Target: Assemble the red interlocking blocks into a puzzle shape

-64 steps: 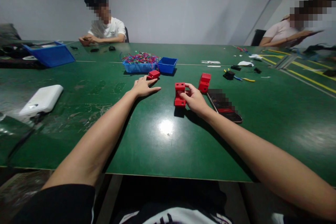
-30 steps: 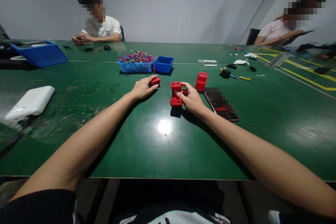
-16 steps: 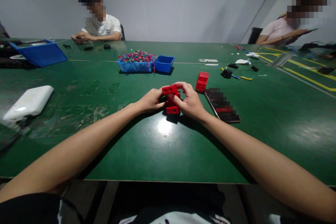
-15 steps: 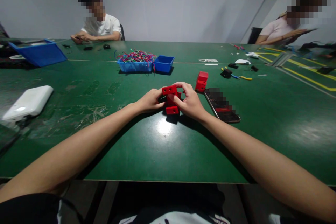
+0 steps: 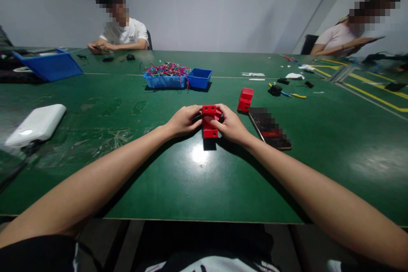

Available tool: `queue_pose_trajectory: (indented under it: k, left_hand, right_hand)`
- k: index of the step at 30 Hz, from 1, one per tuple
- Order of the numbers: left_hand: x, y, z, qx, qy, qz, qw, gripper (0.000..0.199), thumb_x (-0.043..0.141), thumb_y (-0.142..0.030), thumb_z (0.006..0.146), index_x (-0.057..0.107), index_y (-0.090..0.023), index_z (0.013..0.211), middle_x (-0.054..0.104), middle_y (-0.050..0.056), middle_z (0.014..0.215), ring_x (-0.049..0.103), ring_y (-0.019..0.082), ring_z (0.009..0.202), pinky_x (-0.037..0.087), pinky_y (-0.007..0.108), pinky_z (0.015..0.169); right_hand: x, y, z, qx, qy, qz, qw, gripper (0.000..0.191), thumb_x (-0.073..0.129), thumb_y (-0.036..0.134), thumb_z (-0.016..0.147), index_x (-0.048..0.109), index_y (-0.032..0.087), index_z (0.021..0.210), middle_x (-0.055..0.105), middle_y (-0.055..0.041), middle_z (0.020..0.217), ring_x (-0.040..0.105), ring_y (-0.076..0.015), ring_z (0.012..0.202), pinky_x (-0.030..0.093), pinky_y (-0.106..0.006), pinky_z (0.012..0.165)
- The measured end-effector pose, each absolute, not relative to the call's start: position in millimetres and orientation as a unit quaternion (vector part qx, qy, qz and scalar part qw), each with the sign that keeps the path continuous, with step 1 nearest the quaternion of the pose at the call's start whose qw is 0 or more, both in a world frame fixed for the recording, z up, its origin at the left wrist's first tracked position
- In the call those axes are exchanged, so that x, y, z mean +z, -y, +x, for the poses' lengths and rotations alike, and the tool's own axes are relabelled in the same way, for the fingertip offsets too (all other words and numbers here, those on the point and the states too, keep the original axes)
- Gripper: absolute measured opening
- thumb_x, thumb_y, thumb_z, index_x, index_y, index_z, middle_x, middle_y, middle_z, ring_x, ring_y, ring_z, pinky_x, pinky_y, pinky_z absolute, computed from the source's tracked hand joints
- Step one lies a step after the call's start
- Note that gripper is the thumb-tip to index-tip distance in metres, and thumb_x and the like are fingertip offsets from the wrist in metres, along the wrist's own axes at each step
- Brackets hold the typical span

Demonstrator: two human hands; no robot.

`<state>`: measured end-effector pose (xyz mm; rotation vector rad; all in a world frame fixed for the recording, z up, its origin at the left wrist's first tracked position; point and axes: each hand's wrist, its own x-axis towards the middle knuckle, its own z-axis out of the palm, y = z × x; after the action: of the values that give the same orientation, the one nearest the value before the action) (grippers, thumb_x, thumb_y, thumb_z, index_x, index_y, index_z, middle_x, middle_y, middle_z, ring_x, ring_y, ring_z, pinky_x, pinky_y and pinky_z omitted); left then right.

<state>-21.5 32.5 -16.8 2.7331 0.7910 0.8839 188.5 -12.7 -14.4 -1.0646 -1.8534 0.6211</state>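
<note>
Between my two hands is a red block with holes (image 5: 209, 133), held just above the green table, its shadow falling in front. My right hand (image 5: 232, 125) grips it from the right, thumb across its middle and fingers behind. From the left, my left hand (image 5: 185, 121) pinches its edge with thumb and fingertips. A small red piece shows by my right fingers; whether it is part of the block I cannot tell. Another red block (image 5: 245, 100) stands on the table beyond my right hand, beside a dark phone (image 5: 269, 129).
Blue bins (image 5: 199, 78) stand ahead, one heaped with coloured wires (image 5: 167, 69). A white device (image 5: 36, 124) with a cable lies left. A black part with coloured leads (image 5: 275, 89) lies right. One person (image 5: 126, 34) sits across; another (image 5: 338, 39) sits far right.
The red block has turned more upright and square to me, its upper end shifting slightly right. My hands have stayed nearly in place around it.
</note>
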Motion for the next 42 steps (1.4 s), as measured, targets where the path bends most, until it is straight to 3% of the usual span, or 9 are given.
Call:
queue_pose_trajectory:
  k: [3, 6, 9, 15, 21, 28, 32, 35, 42]
  left_hand:
    - [-16.8, -31.5, -23.0, 0.296, -0.237, 0.921, 0.087, 0.072, 0.056, -0.026, 0.088, 0.031, -0.015, 0.154, 0.064, 0.017, 0.134, 0.068, 0.026, 0.114, 0.053, 0.039, 0.096]
    - [-14.9, -29.1, -25.4, 0.285, -0.202, 0.933, 0.088, 0.092, 0.06, -0.029, 0.085, 0.009, -0.017, 0.161, 0.052, 0.02, 0.148, 0.063, 0.03, 0.123, 0.05, 0.043, 0.103]
    - [-11.8, -25.9, -27.6, 0.271, -0.18, 0.942, 0.088, 0.109, 0.068, -0.035, 0.078, -0.001, -0.017, 0.161, 0.044, 0.022, 0.153, 0.06, 0.035, 0.125, 0.049, 0.048, 0.103]
    - [-9.0, -23.6, -26.0, 0.287, -0.172, 0.938, 0.094, 0.136, 0.084, -0.052, 0.064, -0.006, -0.019, 0.161, 0.045, 0.025, 0.151, 0.057, 0.041, 0.128, 0.048, 0.054, 0.104]
    - [-13.3, -27.5, -24.9, 0.306, -0.178, 0.934, 0.056, 0.117, 0.082, -0.044, 0.067, 0.012, -0.019, 0.158, 0.045, 0.024, 0.15, 0.057, 0.04, 0.127, 0.048, 0.053, 0.104]
    - [-13.3, -28.5, -21.1, 0.336, -0.182, 0.915, 0.132, 0.107, 0.083, -0.04, 0.065, 0.019, -0.019, 0.149, 0.053, 0.021, 0.136, 0.065, 0.034, 0.116, 0.055, 0.046, 0.095]
    - [-12.5, -27.8, -20.8, 0.33, -0.19, 0.915, 0.137, 0.104, 0.082, -0.039, 0.066, 0.019, -0.019, 0.146, 0.055, 0.02, 0.133, 0.067, 0.031, 0.11, 0.056, 0.044, 0.091]
    - [-12.2, -27.0, -20.8, 0.328, -0.194, 0.915, 0.134, 0.103, 0.081, -0.04, 0.067, 0.02, -0.019, 0.146, 0.053, 0.021, 0.136, 0.067, 0.031, 0.109, 0.057, 0.044, 0.09]
    - [-11.8, -25.2, -20.6, 0.323, -0.217, 0.91, 0.143, 0.102, 0.079, -0.04, 0.067, 0.021, -0.018, 0.148, 0.053, 0.022, 0.138, 0.066, 0.032, 0.11, 0.056, 0.046, 0.093]
  right_hand:
    - [-13.4, 13.3, 186.4, 0.236, 0.734, -0.447, 0.453, 0.032, 0.065, 0.042, 0.083, 0.06, 0.019, 0.105, 0.067, -0.0089, 0.104, 0.063, -0.0237, 0.097, 0.048, -0.039, 0.088]
    - [-11.8, 14.9, 185.4, 0.256, 0.726, -0.451, 0.452, 0.033, 0.064, 0.042, 0.083, 0.059, 0.019, 0.107, 0.069, -0.0091, 0.104, 0.064, -0.0233, 0.094, 0.048, -0.039, 0.087]
    - [-11.0, 15.9, 186.0, 0.271, 0.723, -0.456, 0.443, 0.034, 0.064, 0.043, 0.083, 0.058, 0.02, 0.107, 0.07, -0.0086, 0.104, 0.066, -0.0229, 0.094, 0.049, -0.039, 0.087]
    - [-13.0, 13.8, 188.0, 0.273, 0.72, -0.462, 0.44, 0.031, 0.065, 0.041, 0.083, 0.059, 0.021, 0.106, 0.071, -0.0078, 0.104, 0.067, -0.0233, 0.096, 0.05, -0.04, 0.089]
    - [-14.9, 10.4, 188.0, 0.244, 0.73, -0.463, 0.44, 0.03, 0.063, 0.045, 0.086, 0.062, 0.021, 0.106, 0.07, -0.0075, 0.103, 0.065, -0.0231, 0.096, 0.049, -0.039, 0.089]
    - [-16.1, 6.6, 189.5, 0.208, 0.703, -0.497, 0.464, 0.028, 0.05, 0.044, 0.093, 0.065, 0.02, 0.097, 0.071, -0.0097, 0.098, 0.066, -0.0233, 0.091, 0.05, -0.04, 0.085]
    - [-16.0, 5.8, 189.4, 0.233, 0.67, -0.495, 0.501, 0.024, 0.061, 0.04, 0.085, 0.063, 0.02, 0.098, 0.072, -0.0102, 0.101, 0.068, -0.0235, 0.093, 0.053, -0.041, 0.085]
    - [-16.0, 4.6, 190.1, 0.256, 0.629, -0.508, 0.53, 0.033, 0.07, 0.039, 0.076, 0.061, 0.02, 0.102, 0.071, -0.0097, 0.104, 0.068, -0.0228, 0.091, 0.054, -0.04, 0.082]
    - [-19.2, -0.4, 193.9, 0.303, 0.569, -0.565, 0.514, 0.05, 0.077, 0.044, 0.069, 0.06, 0.019, 0.109, 0.066, -0.002, 0.08, 0.061, -0.0184, 0.07, 0.053, -0.035, 0.068]
